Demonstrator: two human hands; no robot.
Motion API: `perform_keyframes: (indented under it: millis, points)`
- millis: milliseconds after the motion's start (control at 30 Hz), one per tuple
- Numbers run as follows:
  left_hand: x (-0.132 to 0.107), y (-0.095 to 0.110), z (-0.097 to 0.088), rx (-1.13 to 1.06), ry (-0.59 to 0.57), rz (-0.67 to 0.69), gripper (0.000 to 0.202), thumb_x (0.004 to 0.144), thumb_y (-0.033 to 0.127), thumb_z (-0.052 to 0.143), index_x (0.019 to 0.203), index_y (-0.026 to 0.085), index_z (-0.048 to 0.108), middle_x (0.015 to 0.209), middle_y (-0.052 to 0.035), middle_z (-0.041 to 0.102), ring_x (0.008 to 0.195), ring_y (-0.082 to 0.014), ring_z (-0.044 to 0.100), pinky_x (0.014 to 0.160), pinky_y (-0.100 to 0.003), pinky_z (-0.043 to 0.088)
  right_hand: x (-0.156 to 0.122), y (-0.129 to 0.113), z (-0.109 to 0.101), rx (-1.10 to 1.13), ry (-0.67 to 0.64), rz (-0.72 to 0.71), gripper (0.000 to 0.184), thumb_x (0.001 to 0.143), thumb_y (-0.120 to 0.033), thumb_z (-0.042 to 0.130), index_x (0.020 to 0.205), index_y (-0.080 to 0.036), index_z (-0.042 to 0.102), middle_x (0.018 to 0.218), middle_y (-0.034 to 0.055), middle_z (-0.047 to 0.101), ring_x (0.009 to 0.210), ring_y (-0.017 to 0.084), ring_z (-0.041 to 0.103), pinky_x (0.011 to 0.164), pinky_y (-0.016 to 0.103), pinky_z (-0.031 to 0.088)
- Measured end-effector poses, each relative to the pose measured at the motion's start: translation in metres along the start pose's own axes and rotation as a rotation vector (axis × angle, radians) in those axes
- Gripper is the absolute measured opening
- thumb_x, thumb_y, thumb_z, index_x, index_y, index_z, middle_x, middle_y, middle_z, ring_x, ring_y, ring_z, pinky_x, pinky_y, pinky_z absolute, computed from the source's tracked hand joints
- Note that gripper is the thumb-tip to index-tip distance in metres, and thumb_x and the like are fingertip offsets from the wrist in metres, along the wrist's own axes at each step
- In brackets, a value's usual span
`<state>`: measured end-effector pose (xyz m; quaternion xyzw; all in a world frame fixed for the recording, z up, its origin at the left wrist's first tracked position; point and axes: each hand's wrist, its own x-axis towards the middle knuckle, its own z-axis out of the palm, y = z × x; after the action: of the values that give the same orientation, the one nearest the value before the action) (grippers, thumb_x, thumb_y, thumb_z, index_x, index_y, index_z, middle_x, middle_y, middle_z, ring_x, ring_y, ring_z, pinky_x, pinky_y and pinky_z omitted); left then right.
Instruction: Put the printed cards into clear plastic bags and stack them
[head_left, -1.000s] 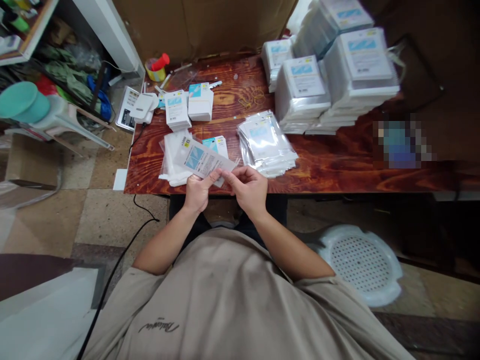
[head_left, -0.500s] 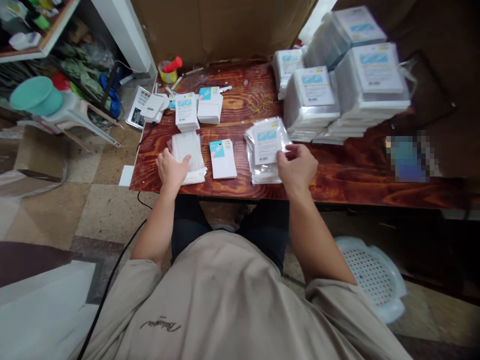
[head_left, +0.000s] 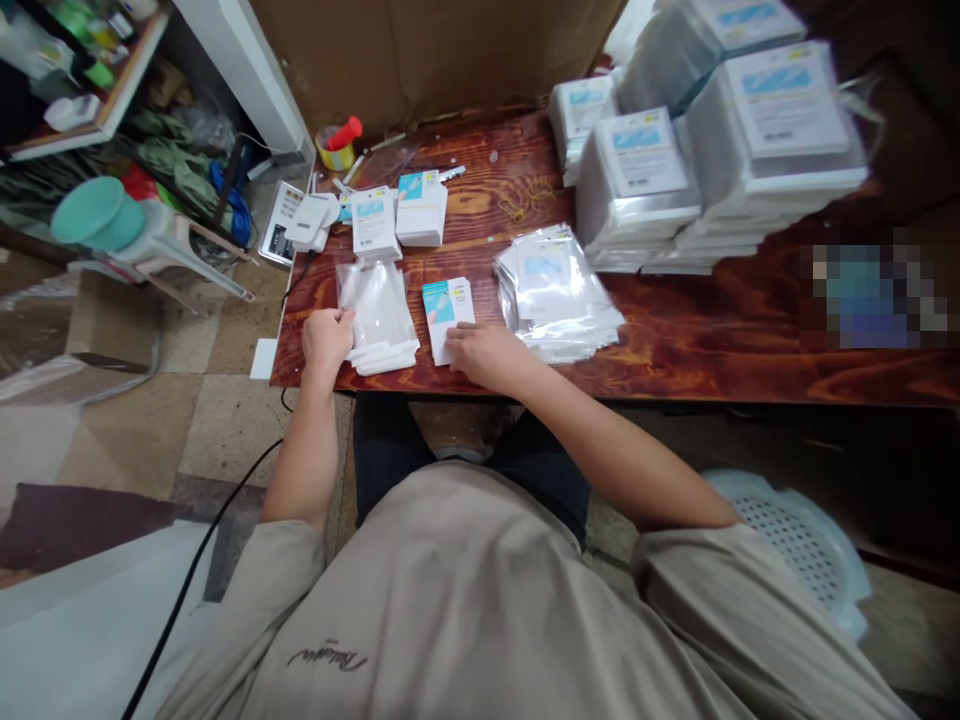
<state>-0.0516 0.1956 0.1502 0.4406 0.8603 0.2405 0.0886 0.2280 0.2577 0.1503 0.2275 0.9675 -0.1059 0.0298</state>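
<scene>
My left hand (head_left: pixel 328 340) is closed at the left edge of a pile of clear plastic bags (head_left: pixel 379 308), with thumb and fingers pinching the edge of a bag. My right hand (head_left: pixel 486 355) reaches across to a small stack of printed cards (head_left: pixel 441 318) with a blue picture corner. Its fingers are bent over the lower right of the top card and seem to grip its edge; the fingertips are partly hidden. To the right of the cards lies a loose pile of bagged cards (head_left: pixel 551 285) in clear sleeves.
Tall stacks of bagged cards (head_left: pixel 645 185) stand at the back right. Two more card stacks (head_left: pixel 375 222) sit behind the bags, beside a white device (head_left: pixel 311 220) and a tape roll (head_left: pixel 337 150). Rubber bands (head_left: pixel 529 200) lie mid-table. A pixelated patch (head_left: pixel 870 295) is at right.
My right hand has left the bagged card and moved left onto the card stack. That bagged card now rests on the pile. My left hand has shifted to the bags' left edge and closed.
</scene>
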Motion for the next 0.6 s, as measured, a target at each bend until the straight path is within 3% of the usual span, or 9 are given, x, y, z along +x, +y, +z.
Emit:
perform_keyframes:
  millis: [133,267,400,600]
  points:
    - [-0.01,0.003,-0.006,-0.041,0.098,0.018,0.035,0.096,0.04,0.054,0.075,0.017,0.07,0.088,-0.0211,0.075,0.094,-0.0343,0.07,0.093,-0.044,0.049,-0.01,0.001,-0.006,-0.049,-0.073,-0.028,0.025,0.101,-0.012,0.045,0.107,-0.008,0.069,0.112,0.017,0.07,0.101,0.026,0.068,0.083,0.034,0.046]
    - [-0.014,0.009,0.004,-0.527,0.176,-0.072,0.024,0.091,0.037,0.062,0.085,0.016,0.072,0.087,-0.0122,0.075,0.08,-0.0237,0.073,0.078,-0.034,0.057,-0.015,-0.008,-0.001,-0.123,-0.014,-0.053,0.029,0.105,-0.025,0.046,0.116,-0.006,0.065,0.114,0.0208,0.068,0.104,0.03,0.066,0.08,0.034,0.046]
    - [-0.022,0.022,0.02,-0.973,0.131,-0.191,0.025,0.085,0.038,0.073,0.092,0.014,0.071,0.084,-0.0092,0.074,0.071,-0.0189,0.074,0.067,-0.03,0.06,-0.012,-0.017,0.003,-0.187,-0.025,-0.007,0.033,0.105,-0.018,0.037,0.116,-0.003,0.064,0.112,0.0243,0.068,0.102,0.032,0.066,0.072,0.035,0.046]
    - [-0.038,0.037,0.031,-1.262,0.011,-0.334,0.03,0.084,0.037,0.079,0.091,0.017,0.059,0.088,-0.0089,0.076,0.078,-0.0195,0.077,0.073,-0.03,0.062,-0.011,-0.014,-0.007,-0.19,-0.098,-0.037,0.033,0.103,-0.011,0.034,0.113,-0.006,0.065,0.111,0.0219,0.07,0.097,0.032,0.069,0.071,0.036,0.045]
